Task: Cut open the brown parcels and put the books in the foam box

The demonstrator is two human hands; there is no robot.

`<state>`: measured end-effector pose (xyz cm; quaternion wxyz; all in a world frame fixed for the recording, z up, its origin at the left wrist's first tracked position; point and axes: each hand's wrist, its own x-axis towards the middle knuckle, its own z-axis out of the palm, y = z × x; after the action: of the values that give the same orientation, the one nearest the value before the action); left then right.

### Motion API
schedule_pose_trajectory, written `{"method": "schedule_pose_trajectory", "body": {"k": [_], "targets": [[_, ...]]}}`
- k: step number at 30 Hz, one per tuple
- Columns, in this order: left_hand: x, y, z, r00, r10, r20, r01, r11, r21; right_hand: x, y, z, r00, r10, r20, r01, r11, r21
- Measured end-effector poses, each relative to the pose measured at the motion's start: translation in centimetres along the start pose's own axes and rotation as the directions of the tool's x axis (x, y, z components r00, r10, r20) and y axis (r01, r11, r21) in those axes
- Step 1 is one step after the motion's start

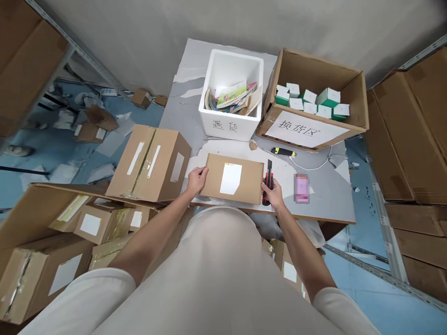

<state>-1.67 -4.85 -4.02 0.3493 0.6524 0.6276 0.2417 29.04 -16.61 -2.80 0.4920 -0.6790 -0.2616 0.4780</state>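
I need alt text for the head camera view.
The left hand holds a flat cardboard box on a grey table, the right hand and a red cutter at its other end. Behind stand a white bin of booklets and a carton of small boxes.

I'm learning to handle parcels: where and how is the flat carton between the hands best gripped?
Probably by both short ends, from left and right: the flat carton is oblong, its long sides running crosswise, and gripping there leaves the white label uncovered.
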Motion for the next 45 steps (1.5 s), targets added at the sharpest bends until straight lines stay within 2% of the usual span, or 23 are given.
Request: {"method": "schedule_pose_trajectory", "body": {"k": [6,10,13,17,20,22,26,29,32,35,38,40,41,42,44,45], "targets": [[-0.3,-1.9,-0.6,0.996,-0.033,0.085,0.041,0.994,-0.102,-0.8,1.2,-0.3,1.0,0.007,-0.009,-0.006,0.998,0.055],[-2.4,-3.9,-0.6,0.974,-0.024,0.224,0.072,0.976,-0.207,-2.3,3.0,-0.7,0.997,0.076,-0.013,-0.075,0.996,0.039],[-4.1,-4.8,-0.2,0.943,0.009,0.331,0.087,0.958,-0.273,-3.5,4.3,-0.8,0.988,0.148,0.045,-0.148,0.989,0.016],[-5.0,-4.7,-0.2,0.921,0.019,0.39,0.118,0.939,-0.323,-4.4,4.4,-0.8,0.981,0.171,0.095,-0.173,0.985,0.014],[-4.5,-3.7,-1.2,0.915,0.006,0.404,0.146,0.928,-0.344,-4.3,2.9,-1.6,0.983,0.145,0.116,-0.146,0.989,-0.005],[-3.9,-2.4,-2.1,0.924,0.006,0.382,0.146,0.919,-0.366,-3.9,1.1,-2.3,0.988,0.108,0.11,-0.108,0.994,-0.003],[-2.3,0.8,-3.0,0.965,-0.003,0.261,0.103,0.923,-0.371,-2.1,-2.3,-3.0,0.996,0.01,0.084,-0.011,1.0,0.002],[-1.3,2.6,-2.4,0.982,-0.039,0.182,0.089,0.957,-0.276,-0.2,-3.4,-2.4,0.998,0.0,0.07,0.0,1.0,-0.008],[-0.6,3.5,-1.2,0.993,-0.053,0.107,0.073,0.979,-0.192,1.5,-3.4,-1.5,1.0,-0.016,0.009,0.016,0.999,-0.032],[-0.2,3.9,-0.1,0.998,-0.029,0.054,0.035,0.992,-0.122,2.5,-3.5,-1.2,0.995,-0.062,-0.075,0.05,0.988,-0.146],[-0.1,4.3,0.7,0.994,0.051,-0.1,-0.05,0.999,0.014,2.7,-5.1,-1.4,0.984,-0.162,-0.074,0.126,0.927,-0.352],[-0.3,4.4,1.1,0.972,0.195,-0.129,-0.179,0.976,0.123,2.6,-7.0,-1.0,0.946,-0.318,0.066,0.305,0.802,-0.514],[-0.4,4.4,1.3,0.954,0.291,-0.074,-0.276,0.947,0.162,2.6,-8.2,-0.5,0.904,-0.372,0.209,0.422,0.705,-0.57],[-0.6,4.3,1.5,0.923,0.384,0.007,-0.379,0.909,0.177,2.5,-9.3,0.3,0.844,-0.383,0.376,0.536,0.601,-0.592],[-0.7,4.1,1.9,0.841,0.521,0.145,-0.539,0.828,0.153,2.5,-11.4,2.4,0.695,-0.274,0.665,0.709,0.415,-0.57],[-0.8,4.0,2.1,0.81,0.562,0.169,-0.584,0.8,0.139,2.5,-12.3,3.6,0.632,-0.186,0.753,0.762,0.33,-0.558]]}}
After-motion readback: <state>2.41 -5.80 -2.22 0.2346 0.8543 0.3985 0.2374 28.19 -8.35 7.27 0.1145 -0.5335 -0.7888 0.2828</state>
